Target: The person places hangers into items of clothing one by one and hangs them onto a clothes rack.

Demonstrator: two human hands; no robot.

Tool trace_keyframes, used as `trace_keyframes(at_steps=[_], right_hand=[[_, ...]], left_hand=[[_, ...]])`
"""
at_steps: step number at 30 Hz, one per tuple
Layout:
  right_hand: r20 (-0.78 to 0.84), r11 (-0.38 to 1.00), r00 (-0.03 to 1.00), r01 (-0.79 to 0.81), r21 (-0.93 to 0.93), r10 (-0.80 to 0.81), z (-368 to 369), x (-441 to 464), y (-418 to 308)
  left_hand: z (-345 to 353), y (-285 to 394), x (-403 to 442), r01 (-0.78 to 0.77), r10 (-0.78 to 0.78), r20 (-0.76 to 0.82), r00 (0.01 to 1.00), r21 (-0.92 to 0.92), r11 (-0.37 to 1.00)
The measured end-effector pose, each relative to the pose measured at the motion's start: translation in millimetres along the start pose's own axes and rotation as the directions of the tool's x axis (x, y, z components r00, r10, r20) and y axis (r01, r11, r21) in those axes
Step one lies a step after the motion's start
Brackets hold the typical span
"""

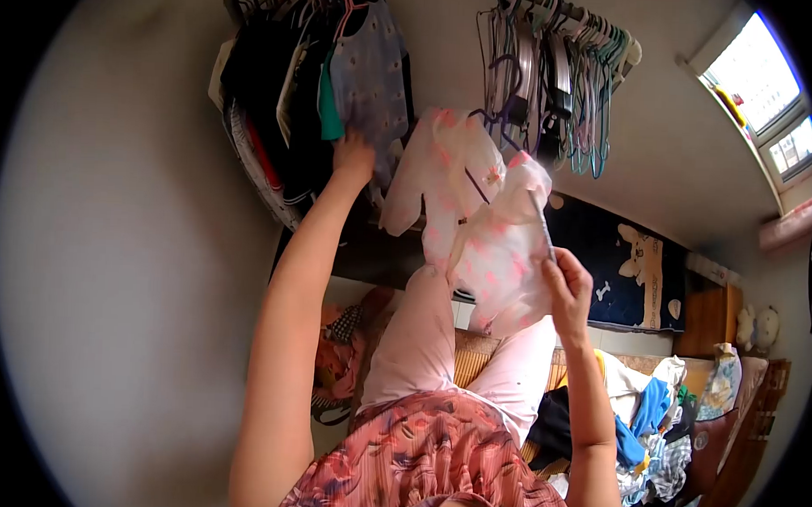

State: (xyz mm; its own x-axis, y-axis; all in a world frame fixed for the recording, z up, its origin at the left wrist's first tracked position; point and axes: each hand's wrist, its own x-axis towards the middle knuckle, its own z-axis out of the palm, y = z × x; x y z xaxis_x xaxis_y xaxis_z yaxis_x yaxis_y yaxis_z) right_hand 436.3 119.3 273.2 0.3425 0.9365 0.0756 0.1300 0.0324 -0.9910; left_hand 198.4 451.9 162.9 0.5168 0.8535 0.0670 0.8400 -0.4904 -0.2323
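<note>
A sheer white jacket with pink print (504, 266) hangs in front of me, one shoulder on a purple hanger (500, 123) and the other side sagging lower. My right hand (569, 281) is closed on the jacket's right edge, thumb against the fabric. Up at the left, my left hand (354, 160) reaches to the row of hanging clothes. It is against the lower part of a grey-blue patterned garment (368, 73), beside a green one (329, 99). Its fingers are blurred and partly hidden, so their grip does not show.
Dark clothes (260, 79) crowd the left rail. Many bare hangers (590, 99) hang from the right rail. Below right, a heap of clothes (655, 423) lies on a bamboo-like mat (474, 356). A dark dog-patterned mat (594, 251) lies behind, and a window (761, 78) is upper right.
</note>
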Motion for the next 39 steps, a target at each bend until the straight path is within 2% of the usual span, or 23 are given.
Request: trace_keyframes(at_steps=[1, 3, 5, 6, 8, 11, 12, 14, 15, 18, 21, 24, 27, 30, 34, 37, 38, 39], right_hand=[[-0.003, 0.999, 1.000, 0.028, -0.028, -0.029, 10.8, 3.4, -0.9], [0.025, 0.997, 0.998, 0.061, -0.040, -0.060, 29.2, 14.4, 1.1], [-0.031, 0.996, 0.996, 0.084, -0.035, -0.085, 48.6, 32.7, -4.1], [-0.049, 0.994, 0.993, 0.104, -0.020, -0.105, 57.1, 43.8, -7.4], [-0.085, 0.984, 0.980, 0.178, -0.014, -0.178, 73.0, 64.2, -16.9], [-0.131, 0.953, 0.944, 0.297, -0.055, -0.302, 97.4, 96.0, -37.5], [-0.143, 0.947, 0.936, 0.313, -0.074, -0.321, 104.2, 106.0, -46.6], [-0.172, 0.932, 0.917, 0.345, -0.108, -0.359, 122.0, 128.1, -55.8], [-0.143, 0.943, 0.938, 0.293, -0.158, -0.315, 128.2, 137.7, -57.7], [-0.207, 0.902, 0.896, 0.332, -0.276, -0.393, 154.0, 163.7, -52.3], [-0.151, 0.899, 0.922, 0.296, -0.323, -0.358, 176.4, 181.4, -41.5], [-0.058, 0.870, 0.908, 0.378, -0.317, -0.415, 192.7, 195.8, -15.5], [0.022, 0.856, 0.900, 0.422, -0.297, -0.436, 200.3, 197.2, -8.0], [0.083, 0.835, 0.892, 0.445, -0.324, -0.444, 205.5, 203.8, -10.0], [0.190, 0.789, 0.863, 0.504, -0.350, -0.467, 216.3, 227.3, -15.8], [0.369, 0.799, 0.806, 0.560, -0.218, -0.464, 222.0, 236.6, -6.4], [0.374, 0.739, 0.748, 0.642, -0.204, -0.548, 220.5, 232.8, 0.3], [0.363, 0.725, 0.782, 0.614, -0.312, -0.507, 215.3, 228.2, -5.2]], left_hand=[[-1.9, -6.9, -8.3, -0.066, 0.017, 0.279, 0.960, 0.166, 0.984], [-9.7, -2.8, -23.4, -0.017, -0.012, 0.295, 0.955, 0.096, 0.995], [-4.4, 1.9, -30.5, 0.035, 0.005, 0.126, 0.992, -0.310, 0.950], [-10.8, 2.6, -28.3, 0.025, 0.048, 0.118, 0.992, -0.550, 0.835], [-30.4, 6.9, -24.4, 0.005, 0.125, 0.067, 0.990, -0.898, 0.440], [-31.4, 18.2, -18.4, -0.109, 0.041, -0.106, 0.993, -0.991, 0.071], [-49.8, 21.1, -22.3, -0.063, 0.000, -0.063, 0.998, -0.996, 0.061], [-68.4, 19.0, -22.8, -0.152, -0.037, -0.149, 0.988, -0.986, -0.070], [-75.6, 18.1, -22.9, -0.195, -0.057, -0.189, 0.980, -0.972, -0.133], [-92.8, 18.7, -26.7, -0.245, -0.157, -0.208, 0.965, -0.930, -0.275], [-95.3, 18.0, -29.3, -0.289, -0.229, -0.227, 0.947, -0.911, -0.294], [-90.8, 16.2, -29.0, -0.282, -0.289, -0.179, 0.941, -0.885, -0.370], [-90.9, 9.9, -28.8, -0.281, -0.272, -0.188, 0.944, -0.889, -0.362], [-98.9, 6.3, -23.5, -0.303, -0.350, -0.194, 0.917, -0.908, -0.290], [-110.1, -2.0, -9.0, -0.330, -0.439, -0.150, 0.886, -0.868, -0.371], [-112.0, -8.5, -5.6, -0.184, -0.428, -0.019, 0.904, -0.919, -0.349], [-110.0, -11.2, -6.3, -0.162, -0.407, 0.008, 0.913, -0.910, -0.382], [-107.0, -13.9, -5.6, -0.175, -0.412, -0.018, 0.911, -0.922, -0.346]])
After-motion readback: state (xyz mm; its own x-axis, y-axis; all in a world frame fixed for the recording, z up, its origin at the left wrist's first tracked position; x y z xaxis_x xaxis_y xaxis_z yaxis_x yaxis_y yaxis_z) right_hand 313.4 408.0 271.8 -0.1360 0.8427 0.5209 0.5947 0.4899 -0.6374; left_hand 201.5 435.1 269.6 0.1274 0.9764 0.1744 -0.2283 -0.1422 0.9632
